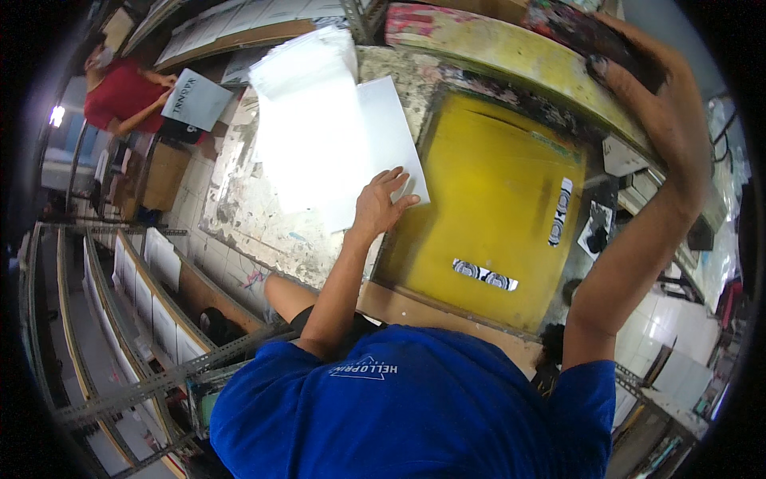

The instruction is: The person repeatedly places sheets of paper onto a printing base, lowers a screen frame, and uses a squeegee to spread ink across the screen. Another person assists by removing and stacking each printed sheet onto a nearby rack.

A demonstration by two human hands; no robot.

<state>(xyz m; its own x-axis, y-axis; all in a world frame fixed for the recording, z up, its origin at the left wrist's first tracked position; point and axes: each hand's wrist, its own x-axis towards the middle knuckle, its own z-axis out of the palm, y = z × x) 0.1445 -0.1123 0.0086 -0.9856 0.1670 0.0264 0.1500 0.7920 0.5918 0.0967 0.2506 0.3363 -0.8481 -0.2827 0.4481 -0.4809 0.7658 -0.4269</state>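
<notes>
My left hand (383,201) lies with fingers apart at the right edge of a white paper sheet (391,128), beside the near-left side of a yellow printing screen (487,191). Thumb and fingertips point toward the screen; the hand grips nothing. At the far right, my right hand (658,96) is closed around a dark, ink-stained bar (586,30), above a long paint-smeared board (487,52). Part of its fingers is hidden behind the bar. Two black-and-white patterned strips (484,274) show on the screen's surface. A bright pile of white sheets (307,120) lies left of the screen.
The stained worktable (239,215) carries the sheets and the screen. Slatted racks (152,295) stand at left, metal shelving (239,32) behind. A person (128,96) in a red shirt holds a printed sheet (194,100) at far left. A small ink-marked paper (597,227) lies right of the screen.
</notes>
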